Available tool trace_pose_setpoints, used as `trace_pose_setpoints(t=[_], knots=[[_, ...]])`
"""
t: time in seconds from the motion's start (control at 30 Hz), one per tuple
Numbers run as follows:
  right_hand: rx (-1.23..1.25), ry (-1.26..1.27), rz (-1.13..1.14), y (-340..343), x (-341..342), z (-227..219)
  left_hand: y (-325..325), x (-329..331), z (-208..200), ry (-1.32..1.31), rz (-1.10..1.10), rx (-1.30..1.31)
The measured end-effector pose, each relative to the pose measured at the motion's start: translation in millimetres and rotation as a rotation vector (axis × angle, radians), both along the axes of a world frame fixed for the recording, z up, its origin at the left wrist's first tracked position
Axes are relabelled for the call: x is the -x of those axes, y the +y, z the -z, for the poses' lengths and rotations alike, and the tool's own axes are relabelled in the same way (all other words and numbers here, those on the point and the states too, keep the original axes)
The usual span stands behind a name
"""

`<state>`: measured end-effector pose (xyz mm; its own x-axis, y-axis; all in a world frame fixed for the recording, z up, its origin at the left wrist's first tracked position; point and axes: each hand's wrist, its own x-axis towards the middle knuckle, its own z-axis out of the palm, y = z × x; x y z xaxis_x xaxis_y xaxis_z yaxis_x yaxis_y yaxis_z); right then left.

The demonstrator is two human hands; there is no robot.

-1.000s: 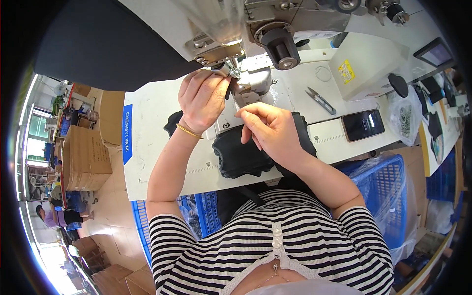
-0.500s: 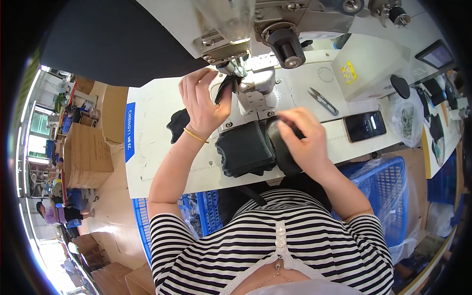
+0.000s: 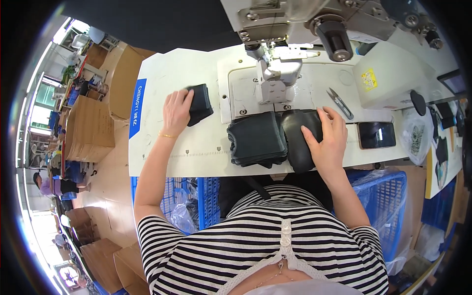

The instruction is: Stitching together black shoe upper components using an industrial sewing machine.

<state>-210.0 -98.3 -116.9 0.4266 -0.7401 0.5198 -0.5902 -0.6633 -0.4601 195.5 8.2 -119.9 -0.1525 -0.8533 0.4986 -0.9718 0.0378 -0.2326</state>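
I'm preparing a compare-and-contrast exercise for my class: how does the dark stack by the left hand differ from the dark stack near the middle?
Size: the left stack is clearly smaller than the middle stack. Contact: the left hand is at the left stack's edge, while no hand touches the middle stack. Place: the left stack lies farther from the table's front edge than the middle stack. Both are dark, layered and on the white tabletop.

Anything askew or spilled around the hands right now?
Nothing visibly spilled or damaged. Slightly untidy: the middle stack of dark pieces has uneven layers at its near edge, and the small dark stack by the left hand isn't squared up.
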Motion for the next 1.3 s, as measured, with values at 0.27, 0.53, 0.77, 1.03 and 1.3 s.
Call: trace_pose_setpoints(t=[0.27,0.53,0.77,1.03,1.3], knots=[[0.174,0.005,0.001,3,-2,-8,19,58,-51,0.276,-0.059,-0.201],[0.125,-0.021,0.003,-6,-1,-4,-27,179,-30,0.75,0.105,-0.215],[-0.123,-0.331,-0.075,-11,8,-14,-18,188,-35,0.854,0.279,0.025],[-0.648,-0.699,-0.435,21,-20,-84,-13,202,-127,1.309,0.408,-0.161],[-0.7,-0.768,-0.474,27,-31,-69,-26,199,-122,1.318,0.326,-0.16]])
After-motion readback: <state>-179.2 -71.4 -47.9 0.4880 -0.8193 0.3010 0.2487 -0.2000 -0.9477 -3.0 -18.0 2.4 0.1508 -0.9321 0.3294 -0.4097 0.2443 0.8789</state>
